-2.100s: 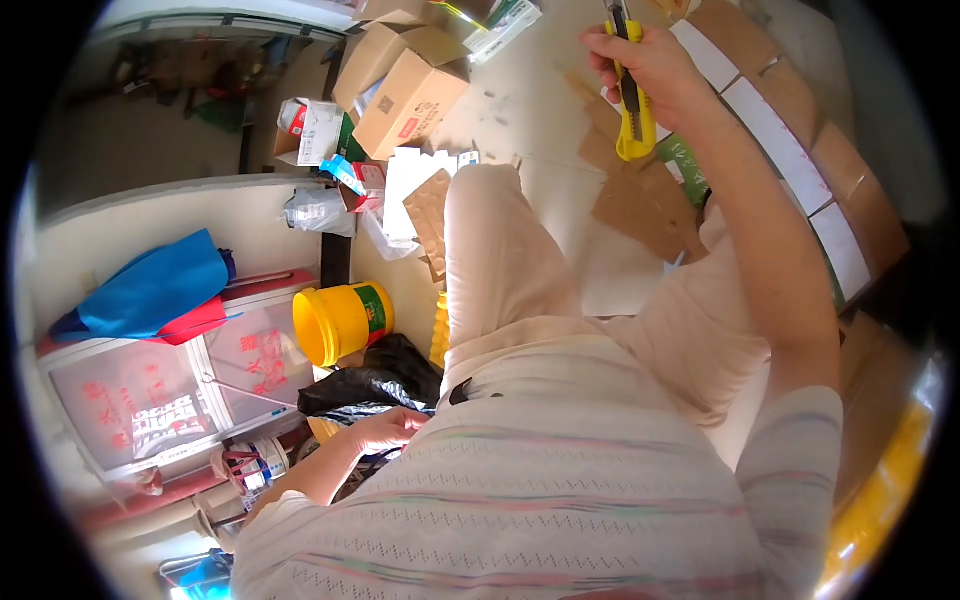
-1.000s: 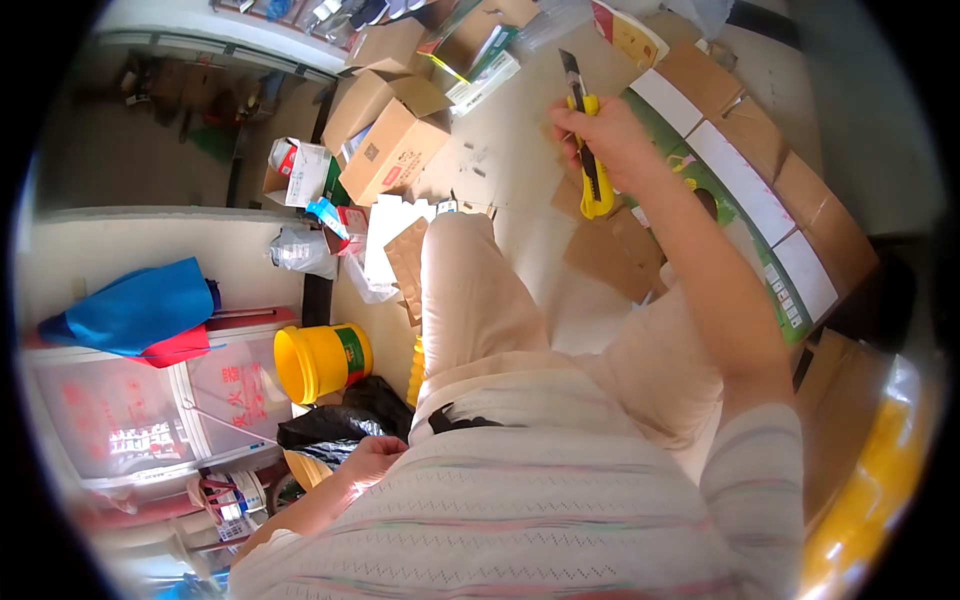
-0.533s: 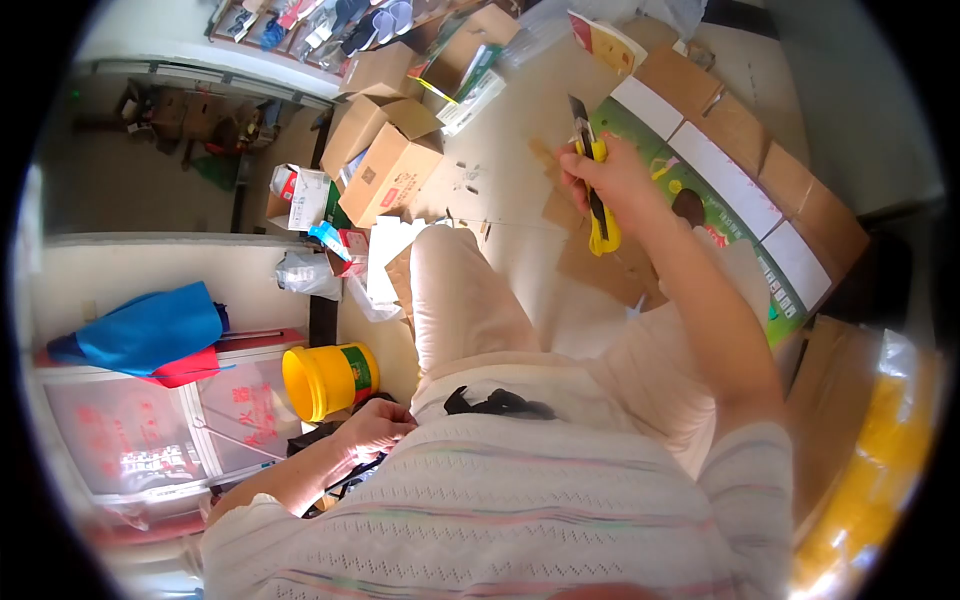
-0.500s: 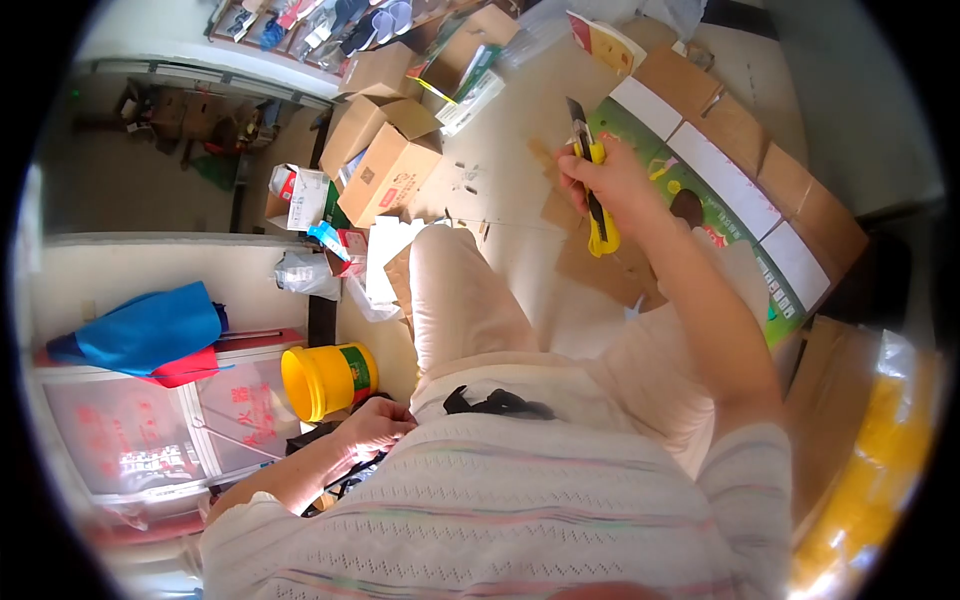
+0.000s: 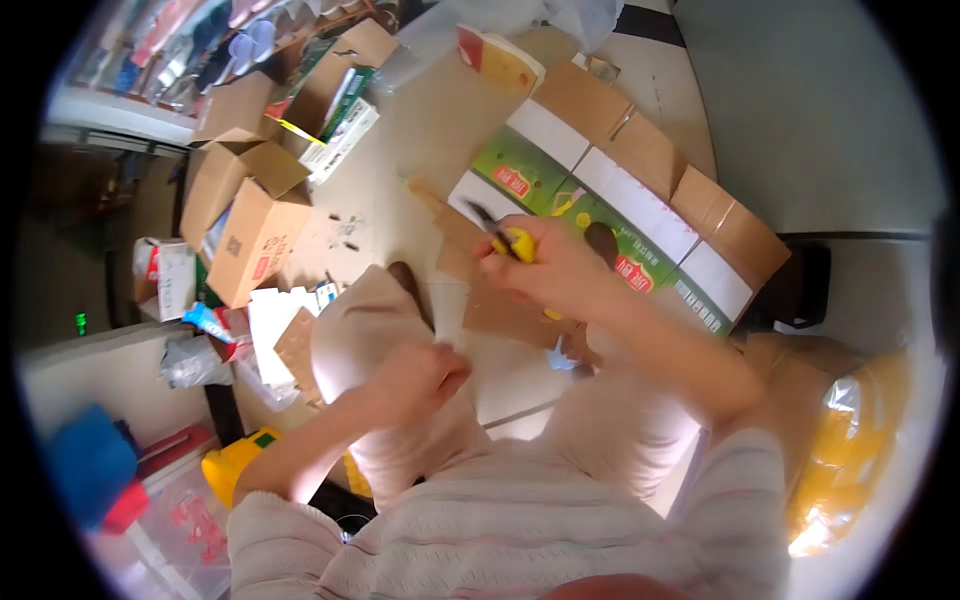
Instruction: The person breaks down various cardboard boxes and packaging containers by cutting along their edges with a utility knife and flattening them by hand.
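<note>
A yellow and black utility knife (image 5: 513,243) is gripped in my right hand (image 5: 550,265), its dark blade pointing up and left over the floor. Just beyond that hand lies a flattened cardboard box (image 5: 640,190) with green printed panels and white and brown flaps. Brown cardboard scraps (image 5: 500,315) lie on the floor below the knife. My left hand (image 5: 425,380) is above my left thigh, slightly blurred, with its fingers curled closed. Whether anything is inside those fingers is hidden.
Opened cardboard boxes (image 5: 255,225) stand at the left, near a grey plastic bag (image 5: 190,360) and a yellow bucket (image 5: 232,465). Shelves with shoes (image 5: 250,45) line the far left. A yellow plastic-wrapped bundle (image 5: 850,450) is at the right.
My left hand has risen from beside my hip to above my left thigh. The knife, still in my right hand, now tilts more to the left. The view has shifted to the right.
</note>
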Available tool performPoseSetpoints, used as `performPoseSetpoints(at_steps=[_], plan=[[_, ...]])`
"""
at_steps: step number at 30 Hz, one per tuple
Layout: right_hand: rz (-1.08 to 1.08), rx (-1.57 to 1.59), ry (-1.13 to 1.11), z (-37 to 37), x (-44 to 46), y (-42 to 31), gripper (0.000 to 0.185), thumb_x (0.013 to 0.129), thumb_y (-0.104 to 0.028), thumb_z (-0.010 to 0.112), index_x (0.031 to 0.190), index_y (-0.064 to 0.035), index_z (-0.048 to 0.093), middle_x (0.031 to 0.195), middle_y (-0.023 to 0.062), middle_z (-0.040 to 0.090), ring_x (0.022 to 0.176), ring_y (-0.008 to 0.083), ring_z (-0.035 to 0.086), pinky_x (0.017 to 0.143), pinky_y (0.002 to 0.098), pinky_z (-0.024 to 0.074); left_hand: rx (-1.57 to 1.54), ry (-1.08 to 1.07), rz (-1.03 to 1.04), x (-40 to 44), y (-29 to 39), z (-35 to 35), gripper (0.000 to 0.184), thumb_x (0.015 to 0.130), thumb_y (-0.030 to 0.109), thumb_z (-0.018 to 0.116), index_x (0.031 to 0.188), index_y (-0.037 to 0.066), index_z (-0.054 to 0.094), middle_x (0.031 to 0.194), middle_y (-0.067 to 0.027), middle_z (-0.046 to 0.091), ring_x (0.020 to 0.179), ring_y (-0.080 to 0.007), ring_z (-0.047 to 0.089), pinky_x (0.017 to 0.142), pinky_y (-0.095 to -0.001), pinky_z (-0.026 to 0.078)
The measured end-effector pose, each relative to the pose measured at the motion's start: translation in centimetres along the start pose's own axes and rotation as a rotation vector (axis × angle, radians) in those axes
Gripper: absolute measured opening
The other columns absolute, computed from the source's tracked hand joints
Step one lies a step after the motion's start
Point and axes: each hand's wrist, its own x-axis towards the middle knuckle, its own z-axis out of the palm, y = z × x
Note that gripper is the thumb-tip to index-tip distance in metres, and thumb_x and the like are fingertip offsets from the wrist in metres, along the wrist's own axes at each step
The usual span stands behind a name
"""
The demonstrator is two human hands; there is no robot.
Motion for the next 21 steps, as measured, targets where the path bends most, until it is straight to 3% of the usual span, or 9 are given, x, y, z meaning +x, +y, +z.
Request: performPoseSetpoints(at_steps=[2,5,8,10,12,14,17,20,21], plan=[[0.082,0.003,0.122,-2.2,4.0,2.5,0.014,0.079,-0.010,0.060,0.090,-0.0027,0.057,0.065,-0.0014,0.051,0.052,0.0051,0.045,0.046,0.0198,0.0378,0.150,0.096,0.057,4.6,-0.2,-3.0,0.012,0.076,0.015,0.054,0.078,0.005,0.060,0.077,-0.0131,0.056,0.073,-0.0298,0.058,0.064,-0.0403,0.047],[0.216,-0.334,0.274,-8.8,11.9,5.9,0.016,0.077,-0.009,0.059,0.091,-0.0014,0.057,0.068,0.0027,0.057,0.050,0.0078,0.050,0.043,0.0214,0.0402,0.215,-0.032,0.154,10.3,-4.9,-4.6,0.010,0.075,0.013,0.058,0.080,0.006,0.061,0.079,-0.0088,0.059,0.072,-0.0299,0.057,0.062,-0.0389,0.045],[0.255,-0.470,0.483,-16.9,20.8,10.1,0.020,0.075,-0.016,0.060,0.088,-0.0009,0.057,0.066,0.0058,0.058,0.052,0.0116,0.055,0.041,0.0254,0.0414,0.104,0.115,0.130,14.7,-10.2,-6.7,0.009,0.074,0.011,0.057,0.081,0.006,0.061,0.080,-0.0093,0.060,0.073,-0.0292,0.057,0.064,-0.0383,0.046],[0.272,-0.605,0.580,-20.9,26.3,10.9,0.018,0.071,-0.016,0.060,0.079,0.0006,0.057,0.060,0.0084,0.058,0.048,0.0156,0.055,0.043,0.0290,0.0434,0.055,0.103,0.148,17.1,-14.1,-7.9,0.010,0.074,0.010,0.057,0.081,0.005,0.062,0.080,-0.0098,0.060,0.073,-0.0294,0.057,0.064,-0.0378,0.046],[0.008,-0.689,0.671,-23.7,31.2,12.3,0.018,0.073,-0.016,0.061,0.078,0.0008,0.056,0.056,0.0077,0.054,0.045,0.0150,0.051,0.039,0.0284,0.0385,-0.006,0.053,0.145,19.3,-17.7,-8.6,0.012,0.074,0.009,0.057,0.082,0.004,0.062,0.079,-0.0119,0.061,0.073,-0.0292,0.058,0.064,-0.0364,0.046],[-0.112,-0.684,0.711,-24.8,35.4,12.8,0.018,0.073,-0.016,0.060,0.078,0.0005,0.055,0.056,0.0080,0.055,0.042,0.0151,0.049,0.038,0.0280,0.0381,-0.069,0.015,0.085,21.4,-20.7,-8.4,0.012,0.074,0.010,0.057,0.083,0.003,0.062,0.077,-0.0121,0.061,0.070,-0.0271,0.058,0.063,-0.0347,0.046],[-0.012,-0.575,0.714,-25.0,40.1,13.9,0.019,0.074,-0.018,0.059,0.079,0.0004,0.055,0.058,0.0083,0.055,0.041,0.0149,0.049,0.039,0.0283,0.0389,-0.249,-0.039,0.022,24.1,-24.7,-7.5,0.014,0.073,0.012,0.057,0.082,0.002,0.063,0.076,-0.0129,0.061,0.069,-0.0264,0.059,0.064,-0.0344,0.046],[0.169,-0.462,0.677,-23.9,43.1,15.2,0.026,0.075,-0.020,0.057,0.089,0.0010,0.057,0.063,0.0146,0.059,0.055,0.0221,0.059,0.052,0.0336,0.0470,-0.522,-0.039,-0.093,26.3,-28.2,-6.2,0.020,0.079,0.017,0.057,0.090,0.001,0.061,0.077,-0.0099,0.061,0.066,-0.0218,0.058,0.062,-0.0332,0.048],[0.199,-0.604,0.615,-23.0,43.5,14.9,0.027,0.076,-0.021,0.057,0.091,0.0005,0.057,0.067,0.0157,0.060,0.060,0.0244,0.060,0.056,0.0351,0.0480,-0.617,-0.028,-0.139,27.1,-29.2,-6.1,0.023,0.082,0.020,0.058,0.094,0.001,0.060,0.078,-0.0082,0.061,0.065,-0.0194,0.058,0.061,-0.0325,0.048]])
